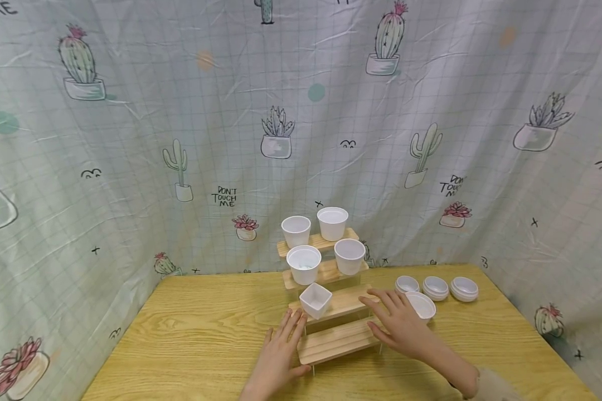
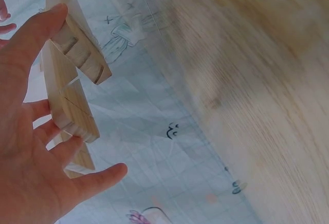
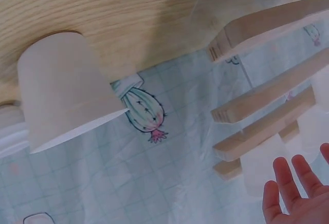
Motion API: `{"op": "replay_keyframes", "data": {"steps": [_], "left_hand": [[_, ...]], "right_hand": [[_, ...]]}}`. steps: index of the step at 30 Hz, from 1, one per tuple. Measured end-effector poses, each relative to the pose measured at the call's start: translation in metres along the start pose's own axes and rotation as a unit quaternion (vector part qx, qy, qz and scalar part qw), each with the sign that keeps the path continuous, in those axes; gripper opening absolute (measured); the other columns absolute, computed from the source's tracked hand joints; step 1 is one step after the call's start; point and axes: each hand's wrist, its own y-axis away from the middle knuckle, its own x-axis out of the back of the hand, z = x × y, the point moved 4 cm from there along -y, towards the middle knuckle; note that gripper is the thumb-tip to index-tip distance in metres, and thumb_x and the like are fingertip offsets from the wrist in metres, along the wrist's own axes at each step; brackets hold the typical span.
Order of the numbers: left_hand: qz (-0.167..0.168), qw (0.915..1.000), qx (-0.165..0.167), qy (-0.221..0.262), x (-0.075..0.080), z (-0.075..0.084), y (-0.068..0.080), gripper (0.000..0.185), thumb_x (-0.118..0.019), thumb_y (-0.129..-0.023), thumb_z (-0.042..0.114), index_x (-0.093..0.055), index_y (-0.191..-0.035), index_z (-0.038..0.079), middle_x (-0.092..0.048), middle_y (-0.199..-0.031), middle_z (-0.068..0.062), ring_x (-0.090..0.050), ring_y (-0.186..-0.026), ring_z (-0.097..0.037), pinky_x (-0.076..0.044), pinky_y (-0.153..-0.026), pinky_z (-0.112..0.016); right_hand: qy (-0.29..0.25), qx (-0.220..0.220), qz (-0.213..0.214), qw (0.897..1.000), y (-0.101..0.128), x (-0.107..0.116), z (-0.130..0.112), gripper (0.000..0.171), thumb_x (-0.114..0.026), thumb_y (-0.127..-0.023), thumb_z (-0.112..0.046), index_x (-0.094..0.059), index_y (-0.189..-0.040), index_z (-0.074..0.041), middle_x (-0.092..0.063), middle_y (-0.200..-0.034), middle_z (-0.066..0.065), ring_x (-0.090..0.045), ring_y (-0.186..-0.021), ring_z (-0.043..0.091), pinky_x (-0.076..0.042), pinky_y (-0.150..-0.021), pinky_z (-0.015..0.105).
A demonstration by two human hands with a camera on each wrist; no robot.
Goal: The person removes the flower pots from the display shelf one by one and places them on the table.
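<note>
A tiered wooden stand [image 1: 338,341] with clear supports is between the two hands. My left hand [image 1: 279,352] is at its left side with fingers spread. In the left wrist view, the thumb touches the end of the lowest shelf [image 2: 85,57], and the other fingers lie along the shelf ends above. On the right, my right hand [image 1: 398,323] reaches over the stand's right end, fingers extended and holding nothing; contact there cannot be told. A small square white pot [image 1: 315,301] is on the second shelf from the bottom. Round white pots [image 1: 303,264] occupy the two upper shelves.
Partly behind the right hand, a round white pot [image 1: 421,306] stands on the wooden table [image 1: 195,328]. Three low white bowls [image 1: 435,288] line up farther back right. A cactus-print curtain [image 1: 205,167] hangs behind and along both sides.
</note>
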Motion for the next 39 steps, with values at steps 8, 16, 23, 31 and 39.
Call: {"op": "replay_keyframes", "data": {"steps": [8,16,23,31,39], "left_hand": [[0.001,1.0,0.0,-0.007,-0.001,-0.001,0.0,0.098,-0.073,-0.062,0.05,-0.029,-0.139,0.01,-0.029,-0.146,-0.006,-0.03,-0.132,-0.028,-0.041,-0.089,-0.06],[0.015,0.9993,-0.01,-0.034,-0.001,-0.001,0.002,0.097,-0.071,-0.062,0.054,-0.032,-0.137,0.008,-0.03,-0.145,-0.006,-0.031,-0.131,-0.028,-0.04,-0.09,-0.059],[0.03,0.9986,-0.015,-0.04,-0.002,-0.002,0.006,0.095,-0.069,-0.062,0.055,-0.032,-0.138,0.01,-0.032,-0.144,-0.008,-0.033,-0.13,-0.031,-0.04,-0.09,-0.06],[0.049,0.9973,-0.008,-0.054,-0.005,-0.006,0.01,0.098,-0.065,-0.064,0.059,-0.028,-0.139,0.008,-0.029,-0.145,-0.008,-0.031,-0.13,-0.032,-0.039,-0.09,-0.061],[0.039,0.9979,0.006,-0.052,-0.006,-0.008,0.01,0.099,-0.065,-0.064,0.06,-0.027,-0.14,0.01,-0.027,-0.147,-0.007,-0.03,-0.131,-0.033,-0.038,-0.092,-0.061]], "right_hand": [[-0.006,0.016,-0.005,1.0,-0.011,-0.001,-0.008,0.046,-0.057,-0.083,-0.034,-0.051,-0.124,-0.013,-0.052,-0.118,0.01,-0.046,-0.099,0.02,-0.039,-0.079,0.04],[0.028,0.033,-0.004,0.999,-0.022,-0.004,-0.018,0.054,-0.065,-0.075,-0.034,-0.05,-0.124,-0.017,-0.053,-0.117,0.007,-0.051,-0.1,0.022,-0.043,-0.077,0.038],[0.004,0.05,-0.005,0.999,-0.03,-0.009,-0.025,0.057,-0.069,-0.07,-0.031,-0.051,-0.123,-0.015,-0.053,-0.117,0.004,-0.047,-0.103,0.02,-0.044,-0.078,0.04],[-0.008,0.072,-0.002,0.997,-0.042,-0.018,-0.03,0.048,-0.054,-0.084,-0.039,-0.05,-0.124,-0.013,-0.053,-0.122,0.004,-0.048,-0.103,0.019,-0.039,-0.083,0.038],[-0.014,0.07,-0.013,0.997,-0.052,-0.025,-0.037,0.05,-0.058,-0.08,-0.039,-0.052,-0.123,-0.014,-0.054,-0.123,0.004,-0.048,-0.105,0.019,-0.043,-0.08,0.038]]}}
